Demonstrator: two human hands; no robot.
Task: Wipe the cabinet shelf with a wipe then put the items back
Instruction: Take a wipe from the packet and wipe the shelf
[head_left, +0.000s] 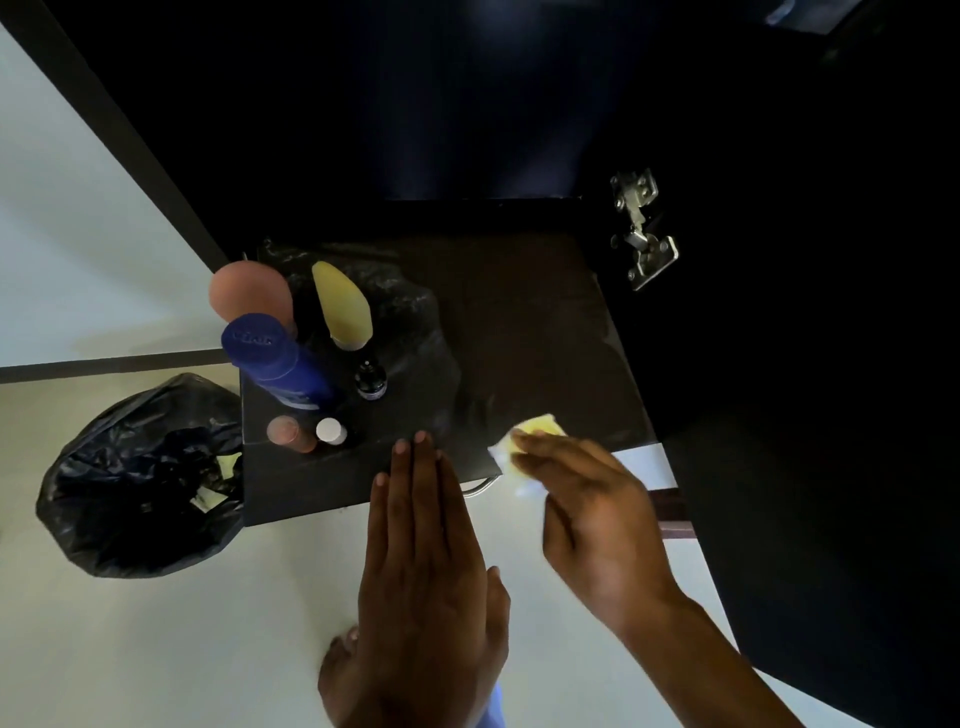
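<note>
The right hand (587, 525) presses a wipe (530, 441) onto the dark shelf (535, 332) near its front edge, fingers laid over the cloth; the hand is blurred, and whether the thumb curls under the wipe cannot be told. The wipe is pale yellow and white, part of it showing beyond the fingertips and part hanging over the shelf's front edge.

The left hand (426, 561) is flat, fingers straight and together, holding nothing, its fingertips reaching the front edge of the shelf just left of the wipe.

The items stand grouped on the left part of the shelf: a blue can (275, 364) with a blue cap, a pink-capped bottle (249, 293) behind it, a yellow tube (343, 306) to their right, a small dark bottle (371, 382), a small white-capped bottle (331, 431) and a small brown-capped one (288, 432) at the front. A crumpled black plastic bag (415, 332) lies under and beside them.

On the pale floor (208, 623) left of the cabinet sits an open black bin bag (135, 483). A metal hinge (641, 228) is fixed on the cabinet's right wall.
</note>
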